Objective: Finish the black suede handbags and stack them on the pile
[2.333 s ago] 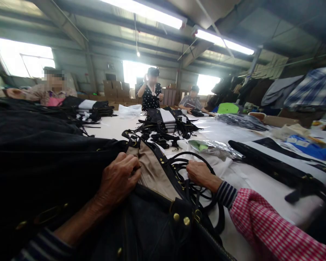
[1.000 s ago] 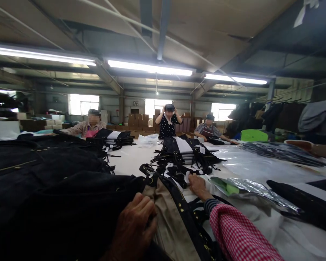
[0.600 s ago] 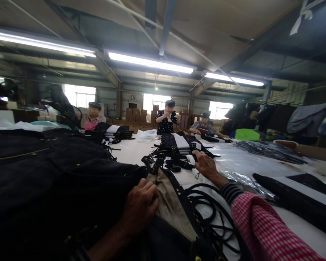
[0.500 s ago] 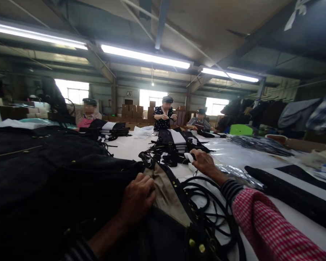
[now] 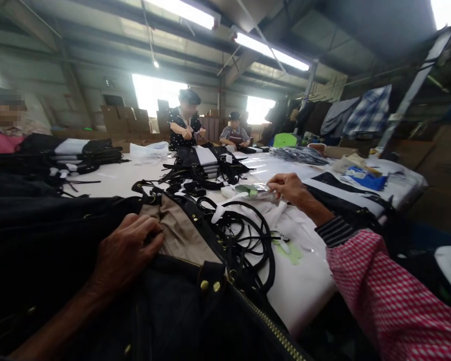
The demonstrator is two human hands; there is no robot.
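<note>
The surface (image 5: 295, 291) I view through the head camera is long and pale, apparently covered in white, and its near edge runs bare at the lower right. Over its near left side I have an open black bag (image 5: 195, 301); what bears its closest part is hidden from me. Just beside it lie coiled black straps (image 5: 272, 255), then thin green patches (image 5: 293, 254). Farther back I see a centre stack of black bags (image 5: 206, 155), a left stack (image 5: 72, 147) and, between them, a clear plastic heap (image 5: 150, 152). To my right rest a flat black bag (image 5: 344, 194), a blue package (image 5: 366, 179) and dark plastic-wrapped pieces (image 5: 300, 155).
</note>
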